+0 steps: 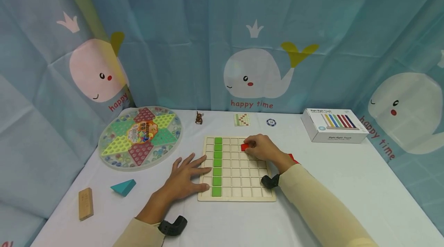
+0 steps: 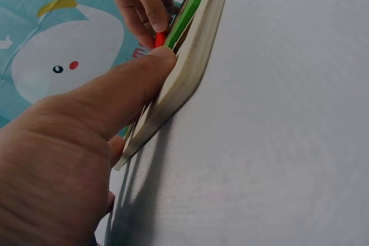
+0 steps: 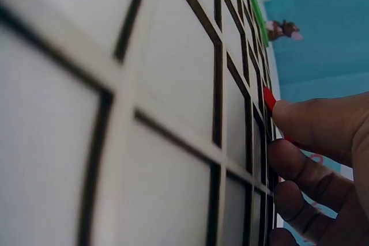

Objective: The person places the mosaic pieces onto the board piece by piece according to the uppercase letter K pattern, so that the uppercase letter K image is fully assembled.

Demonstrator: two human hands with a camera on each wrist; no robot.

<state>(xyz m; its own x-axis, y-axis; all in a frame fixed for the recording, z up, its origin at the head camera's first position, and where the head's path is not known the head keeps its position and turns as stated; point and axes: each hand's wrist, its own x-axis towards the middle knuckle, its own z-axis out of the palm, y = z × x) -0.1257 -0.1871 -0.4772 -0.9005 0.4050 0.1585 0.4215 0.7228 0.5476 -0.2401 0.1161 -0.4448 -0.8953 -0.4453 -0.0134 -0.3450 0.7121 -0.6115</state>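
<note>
A pale wooden grid board (image 1: 236, 199) lies flat on the white table. One column near its left side holds several green square tiles (image 1: 217, 162). My right hand (image 1: 265, 148) pinches a red tile (image 1: 244, 147) between thumb and fingers at the upper part of the grid; in the right wrist view the red tile (image 3: 270, 98) shows at the thumb tip. My left hand (image 1: 185, 177) spreads its fingers over the board's left edge, its thumb (image 2: 127, 87) resting on the rim. More red (image 1: 292, 157) shows behind the right forearm, mostly hidden.
On the left are a round star-patterned marble board (image 1: 142, 137), a teal wedge (image 1: 124, 187) and a wooden block (image 1: 85, 204). Along the back stand a small brown figurine (image 1: 199, 118), a patterned card (image 1: 241, 120), a poker chip (image 1: 271, 122) and a white box (image 1: 334, 125). Curtains (image 1: 166, 39) hang behind.
</note>
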